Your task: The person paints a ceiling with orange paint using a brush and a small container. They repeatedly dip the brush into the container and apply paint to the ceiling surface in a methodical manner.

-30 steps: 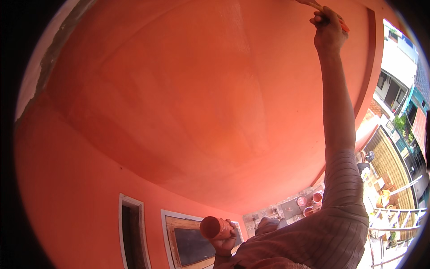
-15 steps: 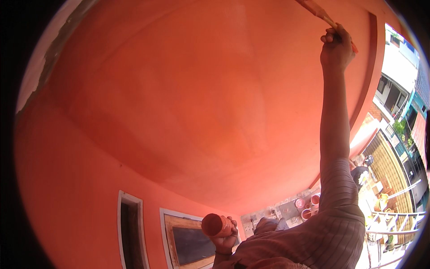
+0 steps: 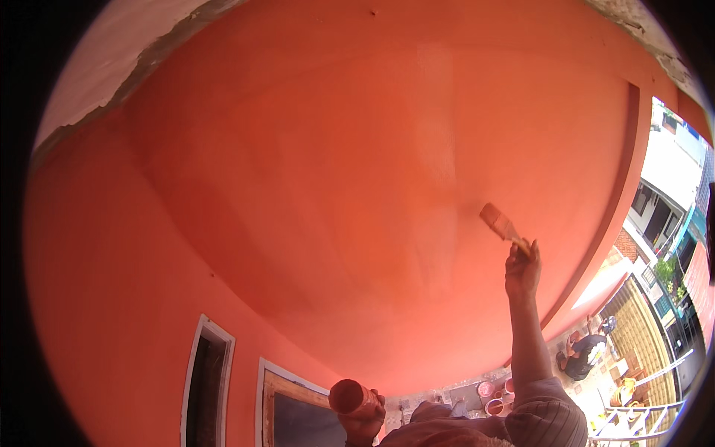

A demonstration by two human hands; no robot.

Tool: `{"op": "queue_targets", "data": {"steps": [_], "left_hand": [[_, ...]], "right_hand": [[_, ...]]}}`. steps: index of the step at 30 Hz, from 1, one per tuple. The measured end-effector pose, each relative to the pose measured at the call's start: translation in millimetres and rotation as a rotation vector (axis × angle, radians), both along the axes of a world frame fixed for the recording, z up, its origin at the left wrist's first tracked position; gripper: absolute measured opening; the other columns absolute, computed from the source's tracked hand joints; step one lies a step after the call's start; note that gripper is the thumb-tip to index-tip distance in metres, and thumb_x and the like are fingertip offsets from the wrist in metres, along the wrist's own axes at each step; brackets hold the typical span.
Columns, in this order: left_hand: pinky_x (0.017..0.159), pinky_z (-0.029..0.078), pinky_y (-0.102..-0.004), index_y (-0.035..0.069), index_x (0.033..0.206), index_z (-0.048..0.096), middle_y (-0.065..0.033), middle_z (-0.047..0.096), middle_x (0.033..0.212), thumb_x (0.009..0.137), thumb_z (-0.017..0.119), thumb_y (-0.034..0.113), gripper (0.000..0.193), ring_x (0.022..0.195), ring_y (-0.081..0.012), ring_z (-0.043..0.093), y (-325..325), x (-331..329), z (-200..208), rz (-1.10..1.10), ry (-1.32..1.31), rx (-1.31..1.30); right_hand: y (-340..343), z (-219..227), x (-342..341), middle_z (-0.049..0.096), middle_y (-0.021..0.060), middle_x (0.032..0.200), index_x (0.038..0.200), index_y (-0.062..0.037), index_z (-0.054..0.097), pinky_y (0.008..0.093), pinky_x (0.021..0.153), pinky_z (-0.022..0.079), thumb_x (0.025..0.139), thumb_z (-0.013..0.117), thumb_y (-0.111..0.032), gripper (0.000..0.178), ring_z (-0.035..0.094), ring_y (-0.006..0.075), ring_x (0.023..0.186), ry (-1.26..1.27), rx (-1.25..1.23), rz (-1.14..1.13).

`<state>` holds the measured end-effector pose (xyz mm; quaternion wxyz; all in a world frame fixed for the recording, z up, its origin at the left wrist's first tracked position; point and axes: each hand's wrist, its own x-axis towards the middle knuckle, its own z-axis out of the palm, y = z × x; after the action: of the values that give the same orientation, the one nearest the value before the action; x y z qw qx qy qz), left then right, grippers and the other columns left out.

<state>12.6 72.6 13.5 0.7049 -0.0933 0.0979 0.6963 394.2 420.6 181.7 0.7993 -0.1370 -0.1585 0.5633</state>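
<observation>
My right hand (image 3: 523,274), arm raised, is closed round the handle of a flat paintbrush (image 3: 494,218) coated in orange paint. Its bristles point up and left, close to the orange wall (image 3: 357,194); whether they touch it I cannot tell. Low in the view, my left hand (image 3: 365,427) grips a paint-smeared orange paint pot (image 3: 348,397) with its dark mouth turned toward me. How full the pot is does not show. A slightly glossier vertical band runs down the wall left of the brush.
A narrow white-framed opening (image 3: 207,384) and a wood-framed window (image 3: 298,417) are at lower left. Paint buckets (image 3: 494,406) stand on the floor below. A co-worker (image 3: 585,356) crouches at right near a bamboo fence (image 3: 648,328), with a white ladder-like frame (image 3: 640,423) closer.
My right hand and the paintbrush have come down from the top edge and a little left. The view has tilted upward, showing more wall top. Both hands keep their hold.
</observation>
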Motion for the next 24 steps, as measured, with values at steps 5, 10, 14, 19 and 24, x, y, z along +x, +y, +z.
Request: {"op": "queue_targets", "data": {"steps": [5,10,14,19,24], "left_hand": [[0.081,0.063,-0.0465,0.010,0.122,0.068,-0.0172,0.066,0.123,0.087,0.071,0.054,0.057,0.115,-0.0379,0.061,3.9,0.7,0.2,-0.017,0.040,-0.004],[0.082,0.063,-0.0478,0.010,0.123,0.068,-0.0175,0.066,0.123,0.087,0.073,0.053,0.056,0.118,-0.0389,0.061,-0.5,1.4,-3.3,-0.058,-0.018,-0.007],[0.088,0.062,-0.0485,0.013,0.127,0.067,-0.0181,0.065,0.126,0.090,0.072,0.049,0.052,0.119,-0.0398,0.061,-1.2,0.8,-6.2,-0.039,0.127,-0.001],[0.091,0.063,-0.0497,0.014,0.132,0.065,-0.0201,0.064,0.127,0.097,0.066,0.047,0.049,0.118,-0.0418,0.062,-5.7,7.2,7.5,-0.031,-0.038,0.050],[0.087,0.064,-0.0502,0.015,0.134,0.065,-0.0203,0.065,0.126,0.098,0.063,0.048,0.049,0.115,-0.0424,0.063,-2.0,8.7,26.0,-0.005,-0.027,0.075]], "right_hand": [[-74.2,-99.0,-57.2,0.072,0.0147,0.116,0.122,-0.0027,0.061,0.0297,0.068,0.059,0.105,0.064,-0.052,0.052,0.076,0.0295,0.103,-0.121,-0.362,0.182],[-110.7,-118.8,-81.7,0.074,0.0156,0.106,0.118,0.0005,0.062,0.0321,0.067,0.060,0.104,0.071,-0.034,0.038,0.077,0.0291,0.096,-0.284,-0.347,0.196],[-117.9,-99.4,-90.0,0.076,0.0141,0.099,0.112,0.0006,0.065,0.0309,0.067,0.057,0.099,0.078,-0.019,0.027,0.078,0.0253,0.093,-0.364,-0.243,0.137],[-121.9,-59.5,-92.1,0.075,0.0139,0.095,0.112,0.0023,0.064,0.0282,0.064,0.052,0.098,0.077,-0.011,0.023,0.077,0.0229,0.087,-0.566,-0.133,0.038],[-136.8,-18.1,-103.5,0.074,0.0123,0.093,0.110,0.0028,0.067,0.0278,0.062,0.051,0.098,0.075,-0.009,0.019,0.073,0.0186,0.078,-0.539,-0.122,0.040]]}}
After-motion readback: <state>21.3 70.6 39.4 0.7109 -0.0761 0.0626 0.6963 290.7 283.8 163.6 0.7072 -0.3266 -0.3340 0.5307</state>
